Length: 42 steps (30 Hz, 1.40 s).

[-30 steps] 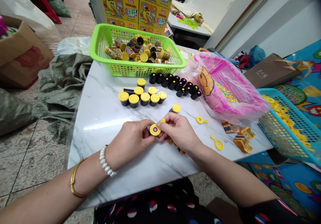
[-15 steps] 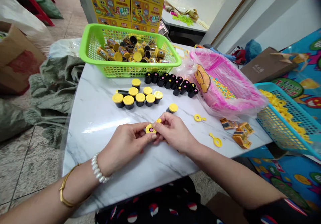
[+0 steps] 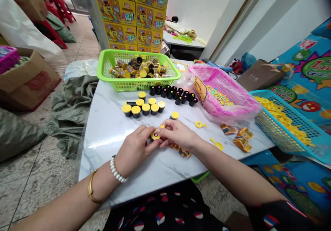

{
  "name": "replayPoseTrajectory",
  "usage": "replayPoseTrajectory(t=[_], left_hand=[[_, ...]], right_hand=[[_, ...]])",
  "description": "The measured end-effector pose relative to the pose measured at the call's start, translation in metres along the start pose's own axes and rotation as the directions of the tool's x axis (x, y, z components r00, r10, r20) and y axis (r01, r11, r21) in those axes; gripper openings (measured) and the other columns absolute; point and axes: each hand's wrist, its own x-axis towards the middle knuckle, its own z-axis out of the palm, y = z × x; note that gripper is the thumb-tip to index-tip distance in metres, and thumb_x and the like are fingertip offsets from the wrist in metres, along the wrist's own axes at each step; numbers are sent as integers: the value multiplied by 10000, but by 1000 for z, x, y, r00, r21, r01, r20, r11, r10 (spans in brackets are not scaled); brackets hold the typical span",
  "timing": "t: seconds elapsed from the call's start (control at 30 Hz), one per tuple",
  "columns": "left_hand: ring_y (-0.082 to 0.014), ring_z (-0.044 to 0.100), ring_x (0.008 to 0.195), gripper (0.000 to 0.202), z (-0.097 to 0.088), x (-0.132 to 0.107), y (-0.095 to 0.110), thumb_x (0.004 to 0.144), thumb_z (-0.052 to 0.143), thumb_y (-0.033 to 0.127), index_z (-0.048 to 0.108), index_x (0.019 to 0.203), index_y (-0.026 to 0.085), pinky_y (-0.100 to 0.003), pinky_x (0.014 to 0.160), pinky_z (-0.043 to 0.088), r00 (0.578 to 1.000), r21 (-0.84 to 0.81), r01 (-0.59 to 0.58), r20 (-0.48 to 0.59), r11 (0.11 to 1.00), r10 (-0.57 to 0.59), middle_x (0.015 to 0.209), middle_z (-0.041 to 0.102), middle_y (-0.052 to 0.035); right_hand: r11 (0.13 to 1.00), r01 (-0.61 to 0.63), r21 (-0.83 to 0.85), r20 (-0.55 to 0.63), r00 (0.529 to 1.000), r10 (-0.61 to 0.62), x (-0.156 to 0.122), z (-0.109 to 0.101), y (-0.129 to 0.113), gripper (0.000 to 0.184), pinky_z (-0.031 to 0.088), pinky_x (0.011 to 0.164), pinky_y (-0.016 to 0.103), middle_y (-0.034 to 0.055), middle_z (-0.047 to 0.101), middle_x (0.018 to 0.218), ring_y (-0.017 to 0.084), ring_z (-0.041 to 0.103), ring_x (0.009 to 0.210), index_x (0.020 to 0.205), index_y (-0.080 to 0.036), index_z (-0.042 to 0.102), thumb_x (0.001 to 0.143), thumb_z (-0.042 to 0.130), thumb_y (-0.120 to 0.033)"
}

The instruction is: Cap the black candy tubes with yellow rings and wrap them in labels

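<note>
head: hands (image 3: 138, 144) (image 3: 179, 134) together at yellow-topped cup (image 3: 156, 136)

"魔术杯!" on yellow cartons (image 3: 115, 12)

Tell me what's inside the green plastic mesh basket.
The green plastic mesh basket holds jumbled, small orange-printed cylindrical containers, some showing yellow or black ends. They cover the basket's bottom, so what lies beneath them cannot be seen.
</note>
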Motion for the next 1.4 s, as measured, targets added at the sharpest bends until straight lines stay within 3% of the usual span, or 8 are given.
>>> replayPoseTrajectory(t=[0.23,0.4,0.47,0.63,0.8,0.93,1.17,1.4], left_hand=[[-119,521,623,191,-11,10,6,902,542,305,664,969,175,-224,572,392,998,110,-33,64,993,26,774,590,-20],[-113,517,610,134,-9,10,6,850,589,248,693,880,169,-212,564,383,997,-69,25,80,997,-19,689,567,7],[-114,517,603,107,-8,10,6,828,597,213,696,836,174,-212,565,385,996,-106,47,79,993,-38,655,559,15],[-123,524,608,107,-8,9,3,811,615,232,712,818,185,-227,574,394,997,-159,52,68,986,-42,664,594,8],[-127,527,608,139,-8,7,-5,836,605,266,732,856,214,-236,587,391,995,-176,46,96,983,-29,665,605,10],[-134,544,614,144,-5,8,-6,829,610,261,732,891,217,-246,601,396,991,-154,50,132,987,-30,687,624,3],[-177,571,656,124,-3,14,-4,807,588,228,676,767,149,-287,617,407,977,-11,65,203,998,-61,704,634,-48],[-164,542,601,180,-11,11,-10,791,648,326,602,716,169,-276,563,376,971,102,206,104,973,-216,696,616,-35]], right_hand=[[996,-18,92,80,997,11,2,-8,-8,252,587,609,187,-47,645,655,78,671,587,786,-171,475,755,719,-114],[999,-46,-1,21,999,46,-3,-2,7,208,578,534,220,-27,642,616,101,646,528,822,-176,481,797,687,-194],[992,26,-120,-91,995,-37,-7,0,14,236,552,485,224,-19,642,632,110,623,505,850,-175,516,772,719,-267],[862,296,-411,-282,858,-429,-21,0,14,232,515,562,239,19,660,745,114,607,581,830,-174,662,826,644,-405],[940,190,-285,-117,966,-231,-8,2,-6,276,449,503,203,-23,605,592,84,546,502,690,-162,585,742,718,-398],[948,61,-311,14,998,-59,7,4,-12,261,374,397,170,-64,570,540,69,505,402,744,-183,502,714,725,-315],[846,116,-520,-5,990,-138,-1,8,-5,238,282,371,171,-115,444,485,71,419,365,785,-231,392,841,605,-319],[610,193,-769,-69,923,-379,-7,8,-8,207,398,513,231,-10,596,736,104,528,558,886,-193,590,841,648,-386]])
